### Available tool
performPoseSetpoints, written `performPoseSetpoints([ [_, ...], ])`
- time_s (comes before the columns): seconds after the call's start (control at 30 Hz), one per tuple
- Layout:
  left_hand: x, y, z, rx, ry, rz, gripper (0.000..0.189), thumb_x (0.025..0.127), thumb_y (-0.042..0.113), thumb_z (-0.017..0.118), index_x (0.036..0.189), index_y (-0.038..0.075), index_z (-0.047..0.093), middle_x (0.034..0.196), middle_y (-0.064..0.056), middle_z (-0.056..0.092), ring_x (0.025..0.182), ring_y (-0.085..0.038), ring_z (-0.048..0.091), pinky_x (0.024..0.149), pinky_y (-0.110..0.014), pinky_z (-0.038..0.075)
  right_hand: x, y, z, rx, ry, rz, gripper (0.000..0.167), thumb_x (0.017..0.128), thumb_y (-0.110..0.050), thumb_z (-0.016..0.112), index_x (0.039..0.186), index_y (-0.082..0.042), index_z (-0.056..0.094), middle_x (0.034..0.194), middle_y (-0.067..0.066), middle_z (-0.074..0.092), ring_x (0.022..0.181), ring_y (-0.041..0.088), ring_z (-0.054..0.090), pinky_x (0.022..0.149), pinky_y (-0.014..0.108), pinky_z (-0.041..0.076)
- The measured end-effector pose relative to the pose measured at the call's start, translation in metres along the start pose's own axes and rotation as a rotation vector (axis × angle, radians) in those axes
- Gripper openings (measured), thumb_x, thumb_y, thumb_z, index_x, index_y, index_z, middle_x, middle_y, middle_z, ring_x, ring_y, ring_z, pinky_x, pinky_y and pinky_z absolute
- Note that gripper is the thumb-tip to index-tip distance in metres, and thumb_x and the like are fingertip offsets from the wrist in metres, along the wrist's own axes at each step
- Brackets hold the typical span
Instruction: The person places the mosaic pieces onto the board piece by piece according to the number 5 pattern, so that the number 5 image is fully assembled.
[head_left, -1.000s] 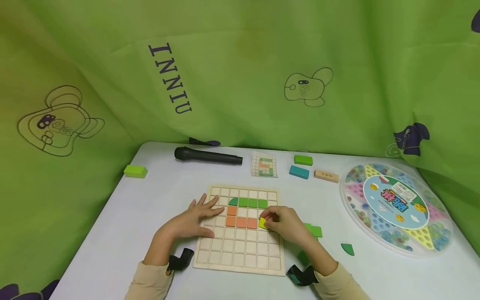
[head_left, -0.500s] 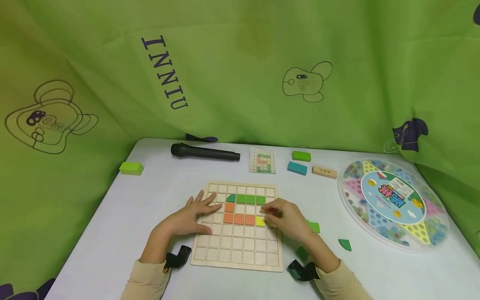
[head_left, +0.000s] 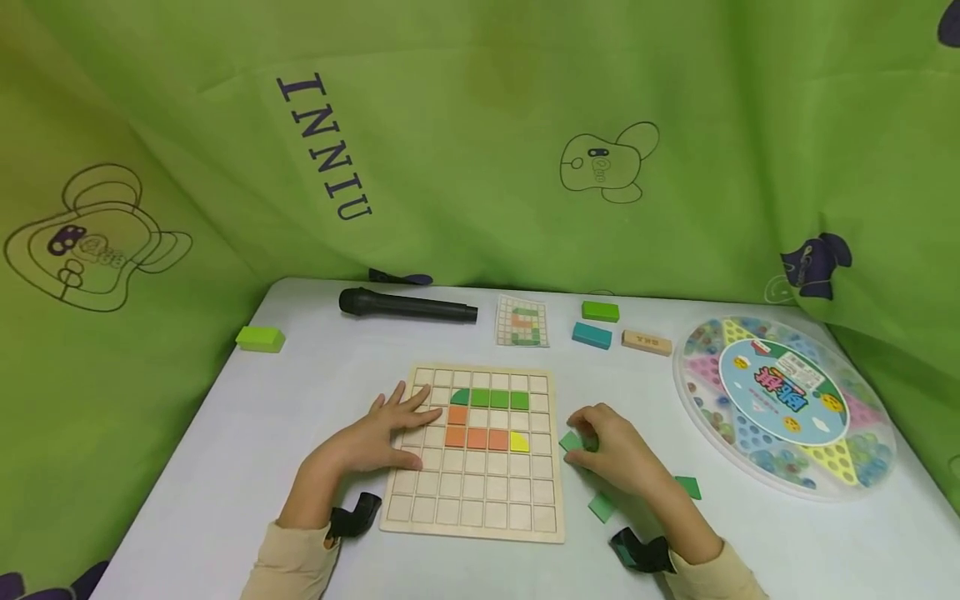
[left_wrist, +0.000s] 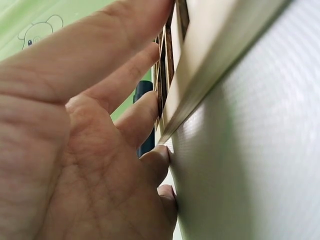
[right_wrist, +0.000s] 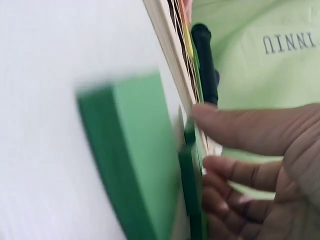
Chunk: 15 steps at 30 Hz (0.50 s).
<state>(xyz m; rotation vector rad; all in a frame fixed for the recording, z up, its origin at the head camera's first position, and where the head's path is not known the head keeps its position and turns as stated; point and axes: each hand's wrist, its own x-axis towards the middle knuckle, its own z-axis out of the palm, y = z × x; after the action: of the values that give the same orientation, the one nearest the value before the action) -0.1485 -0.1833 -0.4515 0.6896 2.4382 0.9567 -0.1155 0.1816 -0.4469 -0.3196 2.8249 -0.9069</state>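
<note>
My left hand (head_left: 372,442) lies on the left edge of the wooden grid board (head_left: 465,532), fingers spread and straight. In the left wrist view its fingertips meet the board's rim. Set into the board are dark green tiles (head_left: 491,399), orange tiles (head_left: 476,438) and a yellow tile (head_left: 519,442) with a rounded corner. Right of the board, my right hand (head_left: 619,457) bends over a green tile (head_left: 570,442) on the table, thumb and fingers apart around it. Closer to the wrist camera is another green tile (right_wrist: 142,145), blurred.
A green piece (head_left: 687,487) lies partly behind the right forearm. A pattern card (head_left: 522,321), a black microphone (head_left: 408,306) and small blocks (head_left: 592,335) line the back. The round Chinese checkers case (head_left: 785,408) occupies the right side. Green cloth (head_left: 480,150) hangs behind.
The right hand set the yellow tile into the board beside the orange row, let go, and moved right to the green tiles on the table. The left hand stays in place.
</note>
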Motion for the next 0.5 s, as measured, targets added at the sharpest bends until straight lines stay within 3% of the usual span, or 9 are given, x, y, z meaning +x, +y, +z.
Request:
performPoseSetpoints([
  [0.23, -0.0013, -0.0009, 0.0012, -0.011, 0.000, -0.002, 0.074, 0.074, 0.030, 0.077, 0.141, 0.018, 0.047, 0.159, -0.008, 0.015, 0.145, -0.038, -0.008, 0.115, -0.058, -0.007, -0.0007, -0.0062, 0.0056, -0.075, 0.020, 0.054, 0.027, 0.077, -0.015, 0.077, 0.097, -0.006, 0.062, 0.090, 0.002, 0.053, 0.080, 0.014, 0.047, 0.073, 0.032, 0.045],
  [0.5, 0.0000, -0.0008, -0.0007, 0.002, -0.001, -0.002, 0.074, 0.074, 0.031, 0.077, 0.141, 0.017, 0.047, 0.159, -0.008, 0.014, 0.145, -0.038, -0.008, 0.115, -0.058, -0.006, -0.0064, -0.0080, 0.0054, 0.015, 0.071, -0.021, 0.026, 0.080, -0.013, 0.074, 0.103, -0.010, 0.063, 0.097, 0.000, 0.060, 0.089, 0.015, 0.057, 0.079, 0.035, 0.051],
])
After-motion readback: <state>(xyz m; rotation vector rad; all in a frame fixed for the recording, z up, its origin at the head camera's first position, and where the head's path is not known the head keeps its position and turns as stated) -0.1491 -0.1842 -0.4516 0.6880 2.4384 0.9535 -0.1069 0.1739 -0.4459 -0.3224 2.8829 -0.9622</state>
